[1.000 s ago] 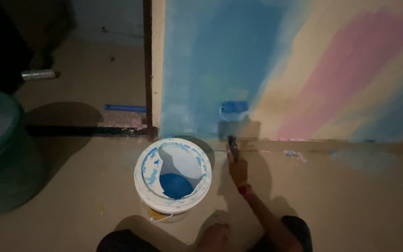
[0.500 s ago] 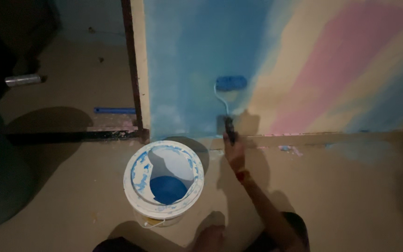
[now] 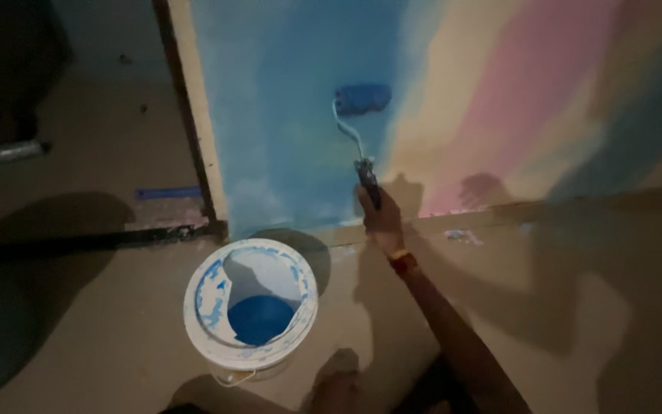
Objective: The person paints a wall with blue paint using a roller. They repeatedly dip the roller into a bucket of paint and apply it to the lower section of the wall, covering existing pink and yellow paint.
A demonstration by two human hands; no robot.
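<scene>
My right hand (image 3: 381,218) grips the dark handle of a small paint roller (image 3: 362,100). Its blue sleeve presses against the blue part of the wall (image 3: 285,115), well above the floor line. A red band sits on that wrist. On the floor to the left of my arm stands a white paint bucket (image 3: 197,322), smeared blue inside, with a pool of blue paint at the bottom. My left hand is not in view.
The wall to the right carries beige, pink and blue bands (image 3: 530,92). A dark door frame (image 3: 185,123) edges the blue area on the left. A metal cylinder (image 3: 11,152) lies on the floor at far left. My knee (image 3: 339,387) shows at the bottom.
My right hand has pushed the roller up the wall from near the floor line. The view has shifted, so the bucket sits lower and further left of the hand.
</scene>
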